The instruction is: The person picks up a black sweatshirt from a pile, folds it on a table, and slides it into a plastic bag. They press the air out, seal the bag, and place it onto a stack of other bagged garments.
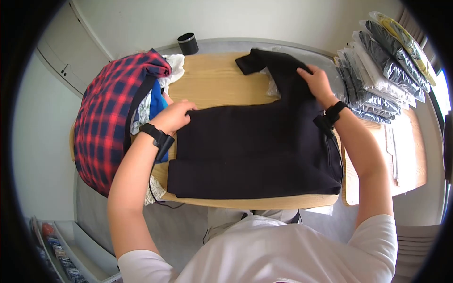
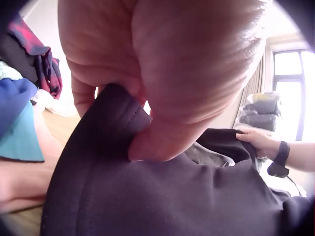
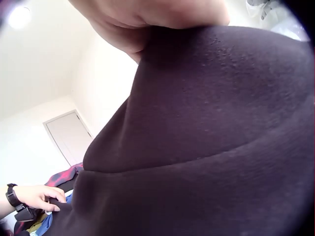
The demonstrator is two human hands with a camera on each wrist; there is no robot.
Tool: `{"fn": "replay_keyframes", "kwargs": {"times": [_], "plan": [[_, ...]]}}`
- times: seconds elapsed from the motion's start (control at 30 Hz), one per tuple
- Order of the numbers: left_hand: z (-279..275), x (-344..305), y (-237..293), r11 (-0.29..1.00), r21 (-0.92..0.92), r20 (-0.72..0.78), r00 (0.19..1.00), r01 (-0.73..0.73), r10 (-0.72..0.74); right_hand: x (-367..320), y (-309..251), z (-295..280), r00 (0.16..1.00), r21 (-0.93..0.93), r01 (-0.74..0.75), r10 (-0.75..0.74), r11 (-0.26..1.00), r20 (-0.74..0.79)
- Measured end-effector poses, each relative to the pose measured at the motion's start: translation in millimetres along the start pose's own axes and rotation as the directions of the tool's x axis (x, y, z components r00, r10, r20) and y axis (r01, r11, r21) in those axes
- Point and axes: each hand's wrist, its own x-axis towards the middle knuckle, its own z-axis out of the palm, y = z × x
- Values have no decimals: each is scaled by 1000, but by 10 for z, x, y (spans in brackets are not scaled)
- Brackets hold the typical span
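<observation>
In the head view, a smooth, matte black sweatshirt (image 1: 236,141) lies mostly spread across the pale wood-grain desk (image 1: 212,80), the left grip (image 1: 174,116) pinching one corner and the right grip (image 1: 317,84) holding cloth near the bent sleeve (image 1: 252,61), with a bulging red-and-navy plaid bundle (image 1: 108,118) to its left. The left wrist view alone shows fine stitching (image 2: 88,196) along the pinched edge; the right wrist view brings out a curved seam (image 3: 162,167) and small raised specks.

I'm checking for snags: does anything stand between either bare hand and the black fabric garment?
Nothing visible: the left hand pinches a corner of the black fabric garment, and the right hand grips it directly.
</observation>
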Motion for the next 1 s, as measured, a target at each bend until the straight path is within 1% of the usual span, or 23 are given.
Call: {"fn": "replay_keyframes", "kwargs": {"times": [0.07,0.1,0.13,0.2,0.23,0.27,0.3,0.33,0.37,0.4,0.43,0.5,0.57,0.6,0.67,0.77,0.83,0.9,0.97,1.0], "plan": [[-61,-83,-79,998,-9,-14,998,-60,60,-176,-117,-179,997,275,-19,-2,961,77],[-83,-195,-35,995,-20,-47,994,-97,96,-258,-137,-289,985,378,-87,22,922,173],[-64,-283,-25,996,-20,-36,995,-92,91,-361,-175,-373,982,372,-113,46,921,182],[0,-452,3,956,9,-108,950,-295,294,-586,-196,-517,956,394,-152,35,906,290],[44,-534,28,951,58,-109,945,-304,309,-682,-151,-572,954,395,-164,44,904,295],[75,-594,59,952,54,-99,947,-302,306,-771,-98,-628,934,318,-187,68,930,350],[86,-644,126,962,63,-17,963,-266,268,-861,-83,-661,911,237,-202,94,950,401],[100,-686,170,970,75,62,972,-233,228,-954,-92,-688,910,239,-209,99,948,402],[151,-714,165,947,107,26,953,-301,300,-1044,-119,-723,898,191,-213,115,958,424],[179,-738,168,947,105,29,953,-302,301,-1129,-136,-746,885,142,-217,133,966,446],[195,-756,172,941,125,29,949,-315,314,-1192,-147,-751,883,174,-229,129,958,451],[227,-777,158,934,145,28,945,-327,326,-1284,-197,-767,881,176,-219,116,960,458],[282,-786,122,904,231,-9,929,-358,370,-1324,-206,-783,880,178,-205,101,962,465],[306,-794,121,904,232,-13,928,-360,372,-1322,-172,-790,882,178,-202,100,963,461],[350,-812,117,810,362,-77,851,-462,520,-1323,-121,-815,885,178,-196,95,964,456],[326,-846,118,807,364,-44,857,-464,513,-1314,-56,-832,869,180,-215,104,960,483],[247,-896,189,829,333,-64,866,-450,496,-1297,3,-824,891,369,-309,131,876,435],[244,-915,183,849,300,-81,875,-435,477,-1266,98,-832,882,364,-338,157,868,444],[312,-892,99,767,369,-55,811,-526,582,-1261,151,-865,872,359,-366,181,859,454],[359,-907,80,767,370,-55,812,-524,582,-1279,136,-889,800,151,-416,283,897,529]]}}
